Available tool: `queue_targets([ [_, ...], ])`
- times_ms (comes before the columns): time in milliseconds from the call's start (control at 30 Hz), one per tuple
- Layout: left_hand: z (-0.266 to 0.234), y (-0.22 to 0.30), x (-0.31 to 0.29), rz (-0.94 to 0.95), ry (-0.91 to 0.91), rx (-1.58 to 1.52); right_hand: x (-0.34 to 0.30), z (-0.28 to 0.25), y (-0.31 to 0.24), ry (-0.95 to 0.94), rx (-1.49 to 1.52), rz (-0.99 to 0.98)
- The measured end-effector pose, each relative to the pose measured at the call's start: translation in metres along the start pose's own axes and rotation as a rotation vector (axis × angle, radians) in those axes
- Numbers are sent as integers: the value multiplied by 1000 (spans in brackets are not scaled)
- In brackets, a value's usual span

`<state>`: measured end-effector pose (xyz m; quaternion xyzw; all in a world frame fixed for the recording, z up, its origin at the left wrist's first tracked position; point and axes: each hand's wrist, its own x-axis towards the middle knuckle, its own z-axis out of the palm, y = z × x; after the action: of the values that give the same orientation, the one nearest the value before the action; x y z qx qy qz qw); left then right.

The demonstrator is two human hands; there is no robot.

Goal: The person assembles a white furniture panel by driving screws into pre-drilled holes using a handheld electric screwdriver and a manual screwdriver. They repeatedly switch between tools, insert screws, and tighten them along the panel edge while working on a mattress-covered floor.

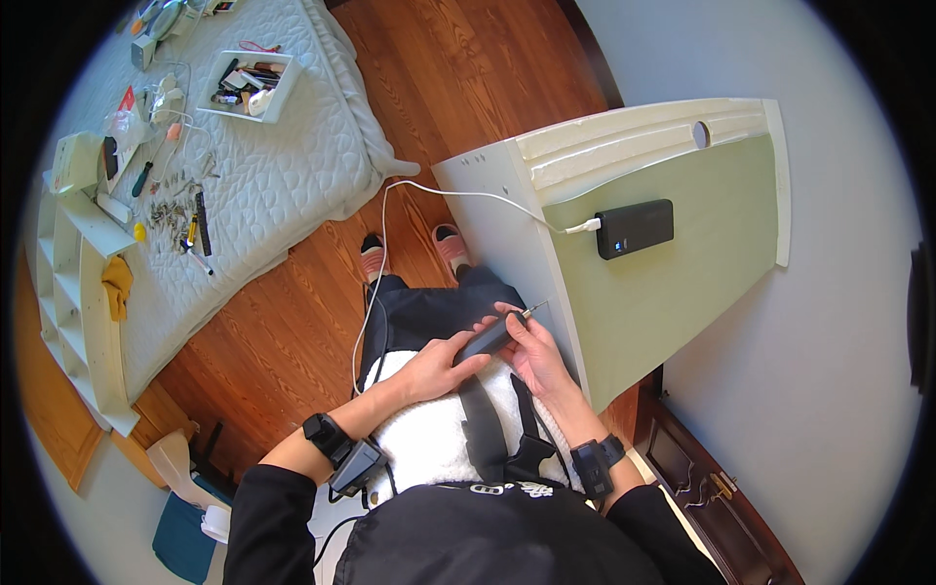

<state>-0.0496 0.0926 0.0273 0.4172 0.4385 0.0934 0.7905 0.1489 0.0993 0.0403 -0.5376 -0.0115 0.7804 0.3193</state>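
Note:
My left hand (441, 369) is wrapped around the dark grey body of an electric screwdriver (485, 339), held in front of my waist. My right hand (534, 353) closes around its front end, thumb and fingers beside the metal tip. A thin bit (535, 308) sticks out past the fingers, close to the white side panel (522, 253) of a cabinet-like piece of furniture. Its green top (673, 302) bears a black power bank (635, 228) with a white cable (468, 193) plugged in.
The cable hangs in a loop down past my left forearm. At left stands a bed (312, 146) with a white tray (277, 109) of small items, a screwdriver (142, 179) and loose metal hardware (174, 216). A white shelf unit (73, 278) leans there. A dark wooden cabinet (717, 497) is at right.

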Motion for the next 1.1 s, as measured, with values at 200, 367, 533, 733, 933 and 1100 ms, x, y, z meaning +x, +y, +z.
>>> queue_targets([
  [200,1,-1,0,22,17,16,-2,1,0,-2,-15,-11],
  [367,0,-2,1,9,6,17,-2,3,0,7,-20,-23],
  [533,-3,0,3,3,-5,-9,-1,4,1,27,-21,-37],
  [733,-7,2,4,-36,-21,0,2,5,2,34,-14,-60],
  [933,-6,5,3,-33,-18,-10,1,8,-2,43,-28,-18],
  [1100,-9,8,2,-3,-5,54,0,8,-2,47,-19,1],
])
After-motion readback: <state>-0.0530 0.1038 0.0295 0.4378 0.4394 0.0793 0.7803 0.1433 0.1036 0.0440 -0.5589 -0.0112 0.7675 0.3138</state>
